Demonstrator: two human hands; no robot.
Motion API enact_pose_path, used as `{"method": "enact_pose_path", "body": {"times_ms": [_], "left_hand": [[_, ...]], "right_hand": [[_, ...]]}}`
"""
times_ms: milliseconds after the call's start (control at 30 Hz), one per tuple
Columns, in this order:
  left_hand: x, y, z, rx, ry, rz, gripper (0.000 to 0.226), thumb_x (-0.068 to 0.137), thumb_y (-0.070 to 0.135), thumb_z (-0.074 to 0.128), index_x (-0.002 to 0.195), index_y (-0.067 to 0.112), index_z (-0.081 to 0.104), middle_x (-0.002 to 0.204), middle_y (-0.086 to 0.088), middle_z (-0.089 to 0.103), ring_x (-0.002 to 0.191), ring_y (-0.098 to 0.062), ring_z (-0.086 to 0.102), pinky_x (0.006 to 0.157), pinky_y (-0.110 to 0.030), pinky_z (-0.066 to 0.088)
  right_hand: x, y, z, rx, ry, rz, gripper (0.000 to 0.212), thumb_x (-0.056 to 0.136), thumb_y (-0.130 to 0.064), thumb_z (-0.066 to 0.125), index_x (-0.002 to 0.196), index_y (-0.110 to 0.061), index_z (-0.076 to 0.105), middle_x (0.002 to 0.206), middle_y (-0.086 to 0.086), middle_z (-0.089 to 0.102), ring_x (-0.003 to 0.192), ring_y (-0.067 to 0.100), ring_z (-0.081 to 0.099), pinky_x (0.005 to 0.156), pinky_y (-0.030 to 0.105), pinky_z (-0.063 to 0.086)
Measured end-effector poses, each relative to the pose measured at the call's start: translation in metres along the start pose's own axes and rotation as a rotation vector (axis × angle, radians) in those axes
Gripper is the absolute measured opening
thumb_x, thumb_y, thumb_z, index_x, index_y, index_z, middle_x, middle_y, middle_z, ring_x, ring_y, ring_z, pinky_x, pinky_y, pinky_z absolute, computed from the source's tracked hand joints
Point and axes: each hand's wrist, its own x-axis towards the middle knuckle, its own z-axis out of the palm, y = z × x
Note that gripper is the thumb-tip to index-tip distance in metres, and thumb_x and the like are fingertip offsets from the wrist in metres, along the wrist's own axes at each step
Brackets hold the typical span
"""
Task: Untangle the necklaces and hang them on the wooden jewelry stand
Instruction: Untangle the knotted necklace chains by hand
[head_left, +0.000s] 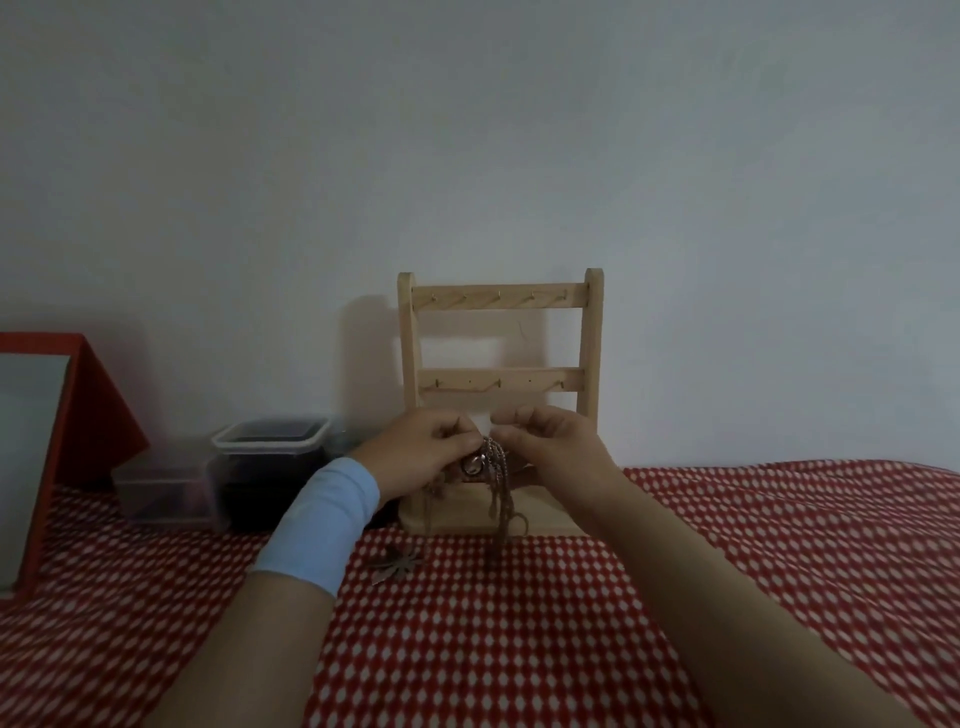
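A tangled bunch of necklaces (493, 467) hangs between my two hands, in front of the wooden jewelry stand (498, 332). My left hand (421, 452), with a light blue wristband, pinches the bunch from the left. My right hand (550, 447) pinches it from the right. Chains and brown cords dangle down to the stand's base, and a round metal pendant shows just under my fingers. A flat star-shaped pendant (397, 564) lies on the cloth below my left wrist. The hooks on the stand's two visible bars are bare.
The stand sits against a white wall on a red-and-white patterned cloth (675, 571). Left of it stand a dark plastic container (270, 467) and a smaller clear one (166, 491). A red-framed mirror (47, 431) leans at the far left.
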Motion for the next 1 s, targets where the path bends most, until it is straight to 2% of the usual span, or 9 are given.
{"method": "enact_pose_path", "body": {"times_ms": [167, 267, 333, 433, 600, 667, 733, 833, 1000], "left_hand": [[-0.003, -0.008, 0.008, -0.072, -0.041, -0.032, 0.016, 0.097, 0.024, 0.057, 0.101, 0.022, 0.072, 0.068, 0.001, 0.067, 0.052, -0.006, 0.054, 0.05, -0.021, 0.042], [0.0, -0.012, 0.004, -0.111, 0.037, -0.069, 0.017, 0.097, 0.027, 0.056, 0.097, 0.024, 0.072, 0.059, 0.008, 0.058, 0.049, -0.001, 0.05, 0.049, -0.016, 0.04], [0.0, -0.014, 0.0, -0.134, 0.063, -0.08, 0.015, 0.096, 0.031, 0.057, 0.095, 0.026, 0.071, 0.06, 0.006, 0.059, 0.05, -0.002, 0.05, 0.049, -0.017, 0.042], [-0.001, -0.014, -0.003, -0.094, 0.068, -0.069, 0.018, 0.098, 0.03, 0.054, 0.095, 0.024, 0.071, 0.07, -0.002, 0.065, 0.05, -0.003, 0.052, 0.048, -0.015, 0.042], [-0.004, -0.009, -0.001, -0.102, 0.03, -0.027, 0.017, 0.099, 0.025, 0.053, 0.096, 0.017, 0.068, 0.069, 0.003, 0.069, 0.049, -0.006, 0.05, 0.044, -0.014, 0.039], [-0.003, -0.007, 0.002, -0.088, 0.032, -0.028, 0.019, 0.1, 0.025, 0.049, 0.099, 0.015, 0.065, 0.07, 0.003, 0.07, 0.049, -0.008, 0.051, 0.043, -0.016, 0.038], [-0.002, -0.005, 0.004, -0.102, 0.062, -0.043, 0.02, 0.101, 0.024, 0.046, 0.102, 0.014, 0.063, 0.073, 0.003, 0.069, 0.048, -0.01, 0.051, 0.043, -0.018, 0.038], [-0.002, -0.004, 0.004, -0.131, 0.125, -0.057, 0.021, 0.103, 0.024, 0.041, 0.105, 0.012, 0.059, 0.074, 0.0, 0.068, 0.048, -0.012, 0.052, 0.043, -0.018, 0.038], [0.0, -0.009, -0.004, -0.085, 0.187, -0.059, 0.017, 0.103, 0.024, 0.041, 0.098, 0.018, 0.056, 0.066, 0.002, 0.07, 0.059, -0.014, 0.059, 0.058, -0.027, 0.047]], "right_hand": [[0.002, 0.002, 0.008, 0.091, 0.12, 0.054, 0.026, 0.088, -0.011, 0.078, 0.106, -0.006, 0.06, 0.081, 0.015, 0.069, 0.06, 0.021, 0.068, 0.055, 0.036, 0.058], [0.002, 0.002, 0.008, 0.034, -0.008, 0.081, 0.033, 0.091, -0.028, 0.074, 0.105, 0.002, 0.066, 0.088, 0.016, 0.072, 0.075, 0.027, 0.071, 0.074, 0.047, 0.063], [0.0, 0.001, 0.006, -0.064, -0.142, 0.087, 0.033, 0.088, -0.03, 0.076, 0.104, -0.002, 0.07, 0.091, 0.012, 0.074, 0.082, 0.025, 0.072, 0.081, 0.043, 0.062], [0.001, 0.001, 0.003, -0.146, -0.145, 0.048, 0.013, 0.091, -0.013, 0.074, 0.1, -0.003, 0.074, 0.091, 0.014, 0.076, 0.081, 0.023, 0.071, 0.084, 0.043, 0.062], [0.003, 0.0, -0.006, -0.186, -0.215, 0.104, 0.022, 0.102, -0.011, 0.059, 0.12, -0.011, 0.072, 0.109, 0.014, 0.077, 0.094, 0.022, 0.072, 0.087, 0.033, 0.059], [0.001, 0.0, -0.005, -0.227, -0.207, 0.148, 0.026, 0.103, -0.02, 0.058, 0.127, -0.014, 0.066, 0.113, 0.012, 0.075, 0.095, 0.019, 0.073, 0.079, 0.026, 0.06], [-0.001, -0.002, 0.001, -0.248, -0.177, 0.19, 0.03, 0.105, -0.031, 0.055, 0.127, -0.013, 0.065, 0.11, 0.008, 0.075, 0.084, 0.011, 0.072, 0.066, 0.019, 0.055], [-0.002, -0.005, -0.001, -0.225, -0.234, 0.257, 0.037, 0.102, -0.046, 0.055, 0.12, -0.015, 0.067, 0.104, 0.003, 0.073, 0.083, 0.011, 0.067, 0.07, 0.023, 0.05], [-0.003, -0.009, -0.013, -0.481, -0.412, 0.175, 0.03, 0.1, -0.03, 0.063, 0.099, -0.003, 0.073, 0.075, 0.003, 0.059, 0.065, 0.01, 0.048, 0.064, 0.026, 0.04]]}}
